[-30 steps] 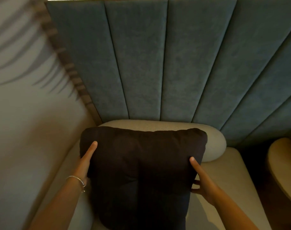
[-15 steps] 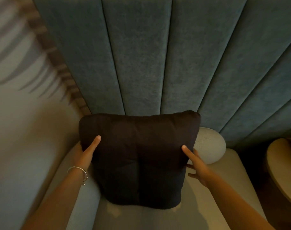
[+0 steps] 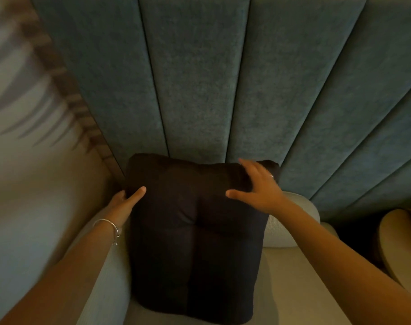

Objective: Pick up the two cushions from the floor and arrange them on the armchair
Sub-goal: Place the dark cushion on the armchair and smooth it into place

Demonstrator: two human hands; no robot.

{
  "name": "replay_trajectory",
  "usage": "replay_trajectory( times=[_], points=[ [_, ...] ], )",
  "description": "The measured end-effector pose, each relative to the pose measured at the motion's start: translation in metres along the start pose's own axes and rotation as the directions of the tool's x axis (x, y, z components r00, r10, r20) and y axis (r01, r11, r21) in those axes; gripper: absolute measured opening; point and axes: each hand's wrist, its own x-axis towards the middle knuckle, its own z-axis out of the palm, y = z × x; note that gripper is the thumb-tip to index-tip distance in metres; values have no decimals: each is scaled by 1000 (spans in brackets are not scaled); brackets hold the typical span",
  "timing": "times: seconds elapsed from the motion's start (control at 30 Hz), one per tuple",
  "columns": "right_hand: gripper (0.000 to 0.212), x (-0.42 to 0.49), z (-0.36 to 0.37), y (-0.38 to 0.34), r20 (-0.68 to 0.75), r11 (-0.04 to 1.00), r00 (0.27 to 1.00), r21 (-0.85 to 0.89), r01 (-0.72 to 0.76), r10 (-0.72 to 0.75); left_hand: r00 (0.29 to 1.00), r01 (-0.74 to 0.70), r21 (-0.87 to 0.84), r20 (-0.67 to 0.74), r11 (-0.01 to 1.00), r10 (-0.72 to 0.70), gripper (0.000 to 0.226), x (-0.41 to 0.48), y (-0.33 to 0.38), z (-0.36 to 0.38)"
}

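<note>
A dark brown square cushion [image 3: 195, 242] stands upright on the beige armchair [image 3: 291, 277], leaning against its backrest. My left hand [image 3: 124, 205] grips the cushion's left edge near the upper corner, thumb on the front face. My right hand [image 3: 258, 186] lies with fingers spread on the cushion's upper right part, near the top edge, not clasping it. The second cushion is not in view.
A teal padded wall panel [image 3: 199, 78] rises right behind the armchair. A pale wall with leaf shadows [image 3: 24, 148] is close on the left. Another beige rounded seat [image 3: 398, 249] stands at the right edge.
The cushion has been pushed back and up against the backrest. My right hand left the cushion's right edge and moved up onto its top right front. My left hand stayed on the left edge.
</note>
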Motion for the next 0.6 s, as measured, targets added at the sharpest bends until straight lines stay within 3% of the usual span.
replay_trajectory(
  times=[0.13,0.2,0.33,0.4,0.43,0.5,0.6],
  points=[
    [99,38,26,-4,246,956,969,-280,90,-19,998,56,-201,51,978,-47,113,14,-7,11],
    [98,47,32,0,233,950,972,-310,42,33,997,63,-298,63,952,-46,101,14,-6,20],
    [109,24,23,28,171,940,974,-331,-87,150,990,-36,-353,114,935,81,54,-3,-11,45],
    [119,10,11,42,175,913,954,-373,-163,242,985,-48,-372,139,927,106,51,-15,-8,64],
    [121,10,3,43,188,911,938,-355,-212,291,982,-59,-378,146,924,122,45,-21,-2,75],
    [118,22,-13,33,215,936,914,-154,-317,345,967,-132,-340,163,931,197,20,-36,16,97],
    [116,37,-23,10,226,940,925,82,-331,306,927,-232,-241,239,942,290,28,-56,36,124]
  ],
)
